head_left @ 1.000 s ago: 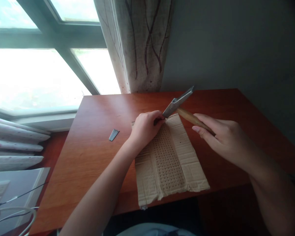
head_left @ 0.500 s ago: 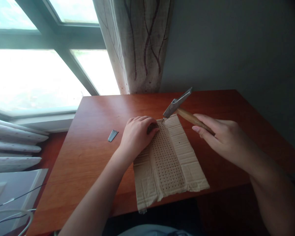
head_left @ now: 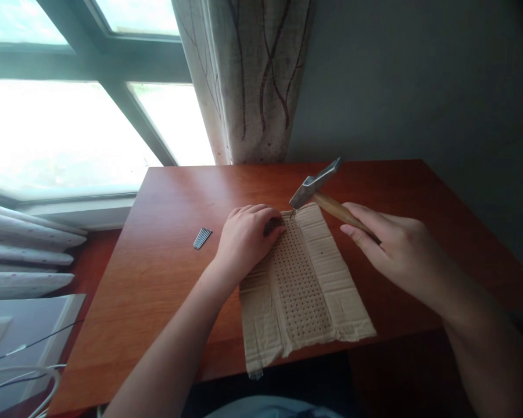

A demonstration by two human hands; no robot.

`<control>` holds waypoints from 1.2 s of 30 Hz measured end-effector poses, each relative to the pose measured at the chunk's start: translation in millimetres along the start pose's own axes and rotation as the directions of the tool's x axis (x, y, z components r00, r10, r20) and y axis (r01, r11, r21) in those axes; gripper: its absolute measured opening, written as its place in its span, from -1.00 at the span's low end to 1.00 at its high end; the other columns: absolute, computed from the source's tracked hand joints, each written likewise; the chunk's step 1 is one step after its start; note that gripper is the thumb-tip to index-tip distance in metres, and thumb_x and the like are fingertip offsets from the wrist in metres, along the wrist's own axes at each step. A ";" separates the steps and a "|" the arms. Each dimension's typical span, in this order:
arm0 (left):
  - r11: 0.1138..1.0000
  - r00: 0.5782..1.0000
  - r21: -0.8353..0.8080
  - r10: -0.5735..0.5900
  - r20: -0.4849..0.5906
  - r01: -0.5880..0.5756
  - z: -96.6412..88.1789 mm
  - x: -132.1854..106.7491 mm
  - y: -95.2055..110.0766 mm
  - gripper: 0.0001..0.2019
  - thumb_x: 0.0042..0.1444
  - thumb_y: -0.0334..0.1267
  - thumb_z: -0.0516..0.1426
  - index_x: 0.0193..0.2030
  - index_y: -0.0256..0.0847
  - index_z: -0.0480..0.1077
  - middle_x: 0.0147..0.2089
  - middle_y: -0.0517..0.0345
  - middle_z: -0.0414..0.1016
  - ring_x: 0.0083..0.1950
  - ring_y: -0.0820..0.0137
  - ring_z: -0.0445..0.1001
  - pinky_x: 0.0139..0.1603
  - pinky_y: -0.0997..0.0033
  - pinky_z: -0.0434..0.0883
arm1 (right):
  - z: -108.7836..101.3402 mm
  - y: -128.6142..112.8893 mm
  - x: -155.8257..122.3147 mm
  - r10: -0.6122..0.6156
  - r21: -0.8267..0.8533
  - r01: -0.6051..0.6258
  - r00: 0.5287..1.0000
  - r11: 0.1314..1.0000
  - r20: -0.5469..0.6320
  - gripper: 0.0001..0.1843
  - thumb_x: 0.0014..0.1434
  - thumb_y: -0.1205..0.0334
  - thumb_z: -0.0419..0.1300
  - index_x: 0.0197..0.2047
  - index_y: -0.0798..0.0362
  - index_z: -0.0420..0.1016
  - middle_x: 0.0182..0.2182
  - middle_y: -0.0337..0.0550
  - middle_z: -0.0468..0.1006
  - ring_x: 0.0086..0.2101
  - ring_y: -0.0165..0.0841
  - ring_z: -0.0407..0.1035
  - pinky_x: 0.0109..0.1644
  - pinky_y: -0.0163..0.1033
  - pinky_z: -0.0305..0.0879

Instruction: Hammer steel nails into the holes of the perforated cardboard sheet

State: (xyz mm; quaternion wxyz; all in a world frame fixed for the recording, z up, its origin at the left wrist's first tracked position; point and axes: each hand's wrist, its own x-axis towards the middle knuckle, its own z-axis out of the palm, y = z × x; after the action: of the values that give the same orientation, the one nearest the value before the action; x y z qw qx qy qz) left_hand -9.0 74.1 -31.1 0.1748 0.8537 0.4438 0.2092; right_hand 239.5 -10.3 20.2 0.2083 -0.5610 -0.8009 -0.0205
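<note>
Head view, looking down past two bare forearms: a person's hands work over a sheet of cardboard (head_left: pixel 349 306) on a reddish-brown wooden surface (head_left: pixel 157 284). Down the middle of the sheet runs a tan strip dotted with rows of small holes (head_left: pixel 300 284), and the near end of the cardboard reaches past the surface's front edge.

The right hand (head_left: pixel 394 241) is closed around the wooden handle of a hammer (head_left: pixel 316 183), with the thumb lying along the grip. The metal head is well clear of those fingers, forward and to the left, slanting so that its lower end points down at the far edge of the sheet. Just under that end, a single thin nail (head_left: pixel 292 213) stands at the top of the dotted strip; whether metal meets metal is too small to tell.

The left hand (head_left: pixel 247 235) rests on the upper left part of the cardboard. Its fingers are loosely curved, the thumb and forefinger parted, and the nail is outside their grasp, just beyond them to the right.

Left of that hand, a neat row of loose nails (head_left: pixel 202 238) lies on the surface. Behind are a bright window (head_left: pixel 61 133) and a patterned curtain (head_left: pixel 261 81).
</note>
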 end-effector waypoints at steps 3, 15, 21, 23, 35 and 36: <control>1.000 1.000 -0.008 -0.008 -0.002 0.008 -0.4 0.5 0.2 -0.84 0.21 -0.19 0.25 -0.10 -0.10 0.56 -0.06 0.12 0.64 -0.04 0.21 0.58 0.04 0.16 0.45 | -1.6 -1.6 -1.2 -0.002 -0.006 0.002 1.000 1.000 -0.022 -0.72 0.37 0.25 0.14 0.11 0.06 0.48 -0.11 -0.02 0.68 -0.21 -0.17 0.61 -0.25 -0.19 0.51; 1.000 1.000 -0.028 0.012 -0.014 -0.013 0.6 0.7 0.0 -0.85 0.22 -0.21 0.23 -0.11 -0.12 0.57 -0.04 0.12 0.65 -0.03 0.20 0.59 0.06 0.14 0.46 | -3.2 -6.9 -3.9 -0.009 -0.016 0.009 1.000 1.000 -0.017 -0.67 0.37 0.26 0.13 0.17 0.03 0.44 -0.12 -0.02 0.68 -0.21 -0.14 0.61 -0.25 -0.13 0.53; 0.999 0.999 -0.024 0.024 -0.024 -0.024 2.1 0.4 -1.8 -0.86 0.22 -0.19 0.23 -0.12 -0.10 0.57 -0.05 0.12 0.65 -0.04 0.21 0.59 0.07 0.15 0.45 | 0.9 -3.1 -4.4 0.035 0.004 -0.035 0.999 0.999 0.037 -0.67 0.39 0.23 0.10 0.17 0.05 0.46 -0.13 0.00 0.68 -0.22 -0.13 0.61 -0.25 -0.10 0.54; 0.999 1.000 -0.021 0.024 -0.019 -0.025 1.6 0.3 -1.5 -0.86 0.22 -0.20 0.23 -0.12 -0.10 0.57 -0.06 0.11 0.66 -0.04 0.22 0.59 0.07 0.16 0.45 | 0.5 -1.3 -3.9 0.045 0.012 -0.046 0.998 0.999 0.045 -0.66 0.38 0.22 0.10 0.18 0.04 0.46 -0.12 -0.01 0.68 -0.22 -0.12 0.61 -0.25 -0.11 0.53; 1.000 1.000 -0.025 0.018 -0.008 -0.018 0.2 0.8 -0.9 -0.85 0.21 -0.20 0.23 -0.12 -0.09 0.57 -0.07 0.13 0.67 -0.06 0.22 0.60 0.04 0.17 0.46 | 1.1 -1.2 0.8 0.058 0.029 -0.061 0.994 0.998 0.091 -0.66 0.38 0.23 0.11 0.18 0.03 0.46 -0.12 0.00 0.68 -0.20 -0.13 0.61 -0.29 -0.14 0.53; 1.000 1.000 -0.026 0.016 -0.006 -0.017 0.0 0.8 -0.8 -0.86 0.21 -0.20 0.23 -0.12 -0.09 0.58 -0.07 0.12 0.67 -0.06 0.22 0.60 0.04 0.17 0.46 | 1.9 -0.7 0.8 0.058 0.030 -0.061 0.995 0.998 0.082 -0.66 0.38 0.22 0.11 0.18 0.03 0.46 -0.13 -0.01 0.68 -0.21 -0.13 0.61 -0.28 -0.13 0.53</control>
State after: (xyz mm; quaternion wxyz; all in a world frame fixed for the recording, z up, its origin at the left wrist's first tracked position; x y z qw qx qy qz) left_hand -9.1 75.2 -31.3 0.1827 0.8544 0.4345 0.2188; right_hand 238.1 -9.3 18.9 0.1853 -0.5816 -0.7918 0.0215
